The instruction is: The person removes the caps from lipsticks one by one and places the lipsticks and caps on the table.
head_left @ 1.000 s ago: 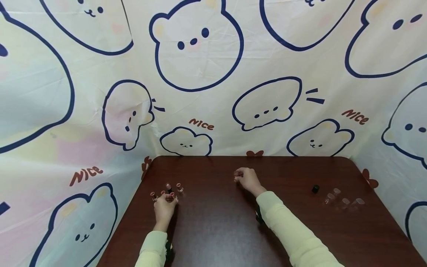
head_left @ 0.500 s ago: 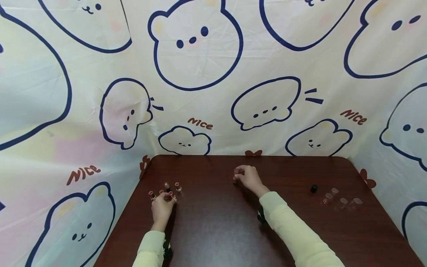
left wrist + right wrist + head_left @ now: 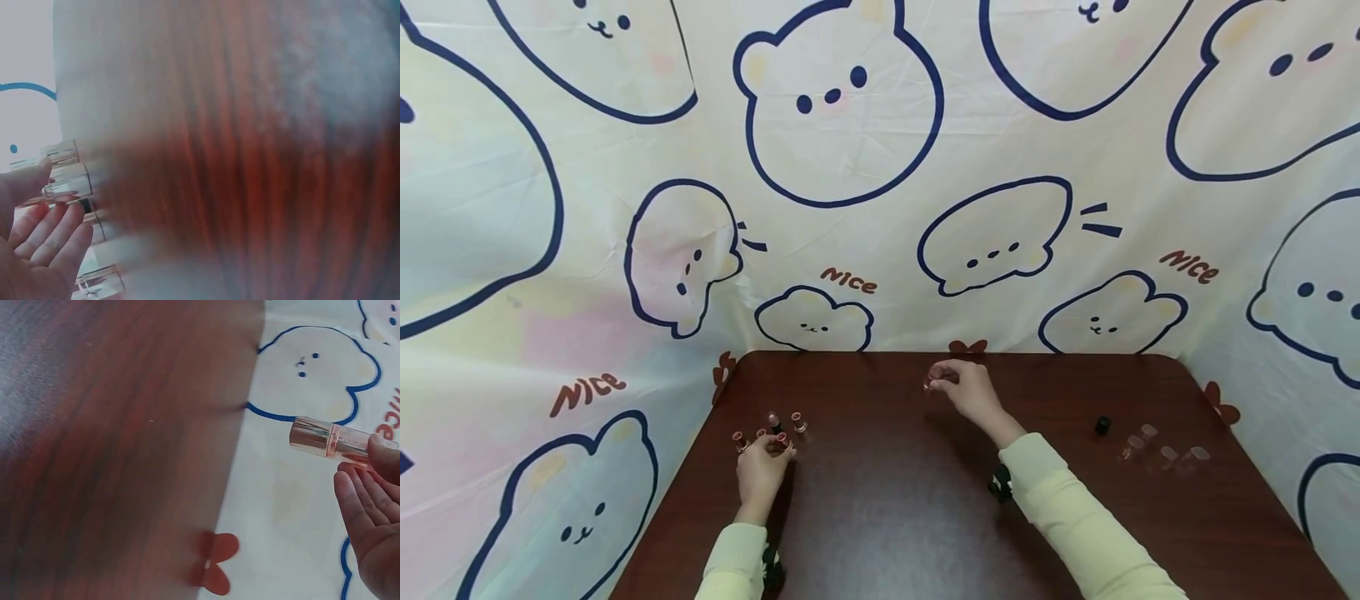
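Observation:
My right hand (image 3: pixel 973 392) pinches a lipstick (image 3: pixel 312 437) between thumb and fingers near the table's far edge. It has a shiny rose-gold base and a clear upper part, and is raised off the wood. At the left, my left hand (image 3: pixel 762 477) pinches another lipstick (image 3: pixel 783 441) with thumb and fingers; clear, gold-trimmed walls of a tube (image 3: pixel 70 180) show beside the thumb in the left wrist view. Around that hand stand more lipsticks, among them a rose-gold one (image 3: pixel 799 422) and a dark-based one (image 3: pixel 775 422). Fingers partly hide the group.
On the right of the brown table (image 3: pixel 880 517) lie several clear caps (image 3: pixel 1167 457) and a black cap (image 3: pixel 1102 426). A printed cloth (image 3: pixel 842 150) hangs behind the table and along both sides.
My right hand has risen with its lipstick, lifting it from the tabletop and shifting slightly back. The left hand stays among the standing lipsticks.

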The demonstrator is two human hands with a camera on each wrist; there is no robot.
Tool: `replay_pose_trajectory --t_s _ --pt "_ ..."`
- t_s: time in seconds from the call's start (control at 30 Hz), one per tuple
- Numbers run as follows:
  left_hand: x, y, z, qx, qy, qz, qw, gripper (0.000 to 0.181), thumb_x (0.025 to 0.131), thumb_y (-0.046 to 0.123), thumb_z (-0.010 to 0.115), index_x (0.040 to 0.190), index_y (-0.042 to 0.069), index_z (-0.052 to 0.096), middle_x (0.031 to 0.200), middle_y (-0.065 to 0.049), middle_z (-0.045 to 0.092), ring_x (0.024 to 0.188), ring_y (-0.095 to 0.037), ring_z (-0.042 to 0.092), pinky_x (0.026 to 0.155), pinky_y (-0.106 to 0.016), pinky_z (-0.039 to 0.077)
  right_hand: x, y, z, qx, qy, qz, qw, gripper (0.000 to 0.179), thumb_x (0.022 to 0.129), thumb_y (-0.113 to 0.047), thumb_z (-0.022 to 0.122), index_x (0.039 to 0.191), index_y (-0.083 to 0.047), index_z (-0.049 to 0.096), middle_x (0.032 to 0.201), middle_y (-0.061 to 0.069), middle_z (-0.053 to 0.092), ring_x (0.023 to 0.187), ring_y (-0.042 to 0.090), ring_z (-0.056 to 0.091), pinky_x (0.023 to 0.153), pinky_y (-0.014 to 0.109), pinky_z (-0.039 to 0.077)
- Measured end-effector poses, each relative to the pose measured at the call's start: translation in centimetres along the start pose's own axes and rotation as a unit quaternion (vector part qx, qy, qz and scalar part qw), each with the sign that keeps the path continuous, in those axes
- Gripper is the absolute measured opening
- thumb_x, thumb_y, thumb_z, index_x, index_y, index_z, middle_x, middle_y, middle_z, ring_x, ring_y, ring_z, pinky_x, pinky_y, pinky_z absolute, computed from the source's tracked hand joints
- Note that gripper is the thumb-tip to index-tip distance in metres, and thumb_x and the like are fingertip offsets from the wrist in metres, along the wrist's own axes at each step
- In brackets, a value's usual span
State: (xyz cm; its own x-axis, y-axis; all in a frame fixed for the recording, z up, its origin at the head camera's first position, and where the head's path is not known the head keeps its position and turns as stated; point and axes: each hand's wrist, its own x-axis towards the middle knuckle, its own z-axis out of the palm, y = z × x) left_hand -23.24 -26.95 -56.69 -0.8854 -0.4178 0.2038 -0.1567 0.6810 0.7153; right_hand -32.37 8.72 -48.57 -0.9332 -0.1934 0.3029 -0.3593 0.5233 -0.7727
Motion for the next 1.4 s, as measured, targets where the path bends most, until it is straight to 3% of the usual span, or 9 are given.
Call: replay_pose_trajectory --t_s 0.23,0.43,0.73,0.93,1.03,1.13,1.4 --pt "-0.5 1.0 -1.3 0.001 -0.004 0.002 1.0 0.034 0.081 0.016 0.08 0.106 -0.003 0.068 0.096 -0.022 0.07 0.088 -0.035 0.067 0.073 -0.05 0.053 -0.5 -1.2 -2.5 -0.007 0.021 -0.024 0.9995 0.013 0.086 -0.016 0.074 0.099 -0.012 0.073 0.092 -0.002 0.07 0.084 0.016 0.067 0.072 0.036 0.054" --pt "-0.1 2.7 -2.1 0.005 0.01 0.033 0.9994 0.038 0.082 0.016 0.079 0.111 -0.005 0.066 0.101 -0.024 0.069 0.093 -0.037 0.066 0.076 -0.052 0.052 -0.8 -2.7 -5.1 0.013 0.04 -0.028 0.9987 0.026 0.087 -0.016 0.074 0.11 -0.005 0.072 0.098 0.006 0.071 0.089 0.021 0.067 0.075 0.038 0.055" --pt "0.4 7.4 -2.6 -0.022 0.005 0.074 0.997 0.041 0.083 0.021 0.08 0.116 0.001 0.066 0.105 -0.02 0.069 0.092 -0.031 0.068 0.074 -0.047 0.054 -1.4 -4.1 -8.3 0.052 0.05 0.006 0.9973 0.037 0.089 -0.027 0.072 0.118 -0.005 0.068 0.107 0.009 0.07 0.098 0.023 0.065 0.083 0.04 0.053" --pt "0.5 10.7 -2.2 -0.044 -0.01 0.099 0.9941 0.04 0.082 0.024 0.08 0.114 0.005 0.067 0.108 -0.016 0.069 0.096 -0.03 0.067 0.078 -0.046 0.054 -2.1 -4.3 -9.5 0.077 0.068 0.005 0.9947 0.041 0.089 -0.033 0.072 0.119 -0.006 0.068 0.108 0.008 0.069 0.098 0.021 0.064 0.08 0.025 0.051" --pt "0.6 12.0 -1.8 -0.06 -0.011 0.115 0.9915 0.039 0.082 0.025 0.08 0.113 0.005 0.067 0.11 -0.014 0.069 0.101 -0.03 0.066 0.088 -0.052 0.049 -2.5 -4.5 -10.0 0.11 0.074 0.006 0.9912 0.043 0.089 -0.033 0.071 0.12 -0.005 0.067 0.111 0.009 0.068 0.099 0.021 0.063 0.08 0.019 0.051" --pt "0.6 13.2 -1.3 -0.084 -0.019 0.129 0.9879 0.039 0.081 0.025 0.081 0.112 0.005 0.068 0.11 -0.014 0.069 0.102 -0.029 0.066 0.09 -0.054 0.047 -2.8 -4.7 -10.4 0.148 0.079 0.014 0.9857 0.044 0.089 -0.032 0.071 0.122 -0.003 0.065 0.116 0.011 0.067 0.102 0.018 0.063 0.082 0.018 0.05" --pt "0.4 15.7 -0.2 -0.177 -0.057 0.153 0.9705 0.04 0.081 0.026 0.081 0.113 0.007 0.068 0.111 -0.009 0.069 0.104 -0.024 0.064 0.088 -0.044 0.052 -3.1 -4.8 -10.8 0.247 0.091 0.026 0.9642 0.044 0.09 -0.022 0.071 0.125 0.003 0.06 0.121 0.016 0.063 0.097 0.012 0.066 0.083 0.024 0.052"
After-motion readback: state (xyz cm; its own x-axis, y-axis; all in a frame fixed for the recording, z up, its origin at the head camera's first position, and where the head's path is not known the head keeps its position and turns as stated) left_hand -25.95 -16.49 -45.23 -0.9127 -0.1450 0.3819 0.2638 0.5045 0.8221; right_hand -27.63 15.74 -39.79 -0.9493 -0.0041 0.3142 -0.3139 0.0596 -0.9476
